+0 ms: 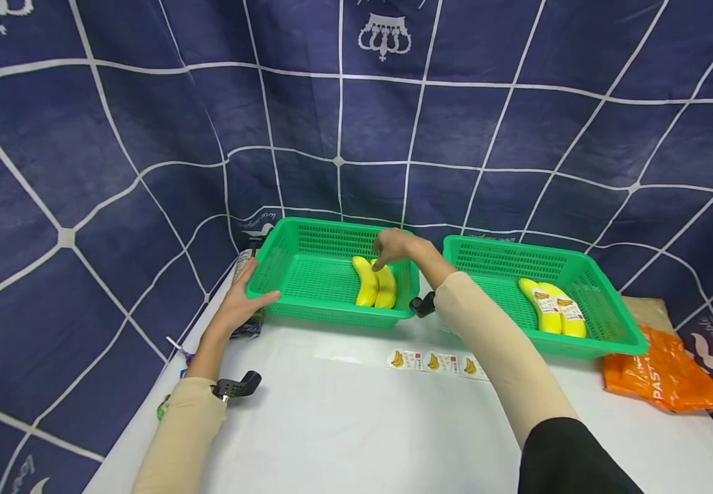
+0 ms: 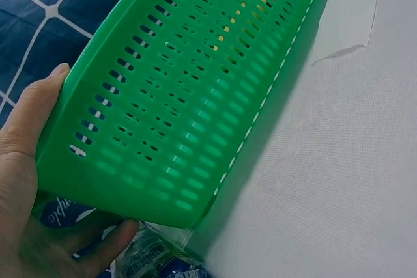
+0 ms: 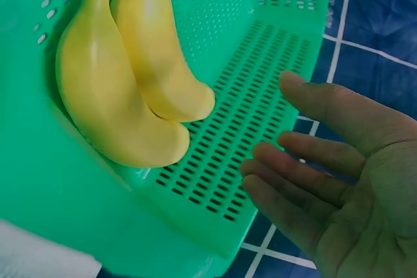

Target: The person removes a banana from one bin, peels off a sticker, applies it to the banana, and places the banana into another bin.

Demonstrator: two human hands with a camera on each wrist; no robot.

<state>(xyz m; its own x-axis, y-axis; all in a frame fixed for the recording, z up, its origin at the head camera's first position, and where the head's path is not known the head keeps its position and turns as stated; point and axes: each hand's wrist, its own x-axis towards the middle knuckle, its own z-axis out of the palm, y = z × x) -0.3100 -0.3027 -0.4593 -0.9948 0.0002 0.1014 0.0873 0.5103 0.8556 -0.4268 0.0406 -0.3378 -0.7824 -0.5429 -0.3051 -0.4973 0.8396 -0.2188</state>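
1. Left hand (image 1: pixel 239 302), fingers spread against the left green basket (image 1: pixel 316 311), could skid it by pushing.
2. Right hand (image 1: pixel 396 247), loose, empty, could jostle the bananas (image 1: pixel 366 284) in its right end by dipping carelessly.

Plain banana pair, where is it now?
In the head view, the banana pair lies at the right end of the left green basket, near the right hand.

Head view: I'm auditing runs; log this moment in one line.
left hand: at left green plastic basket; right hand: empty, above it; two curved yellow bananas: inside
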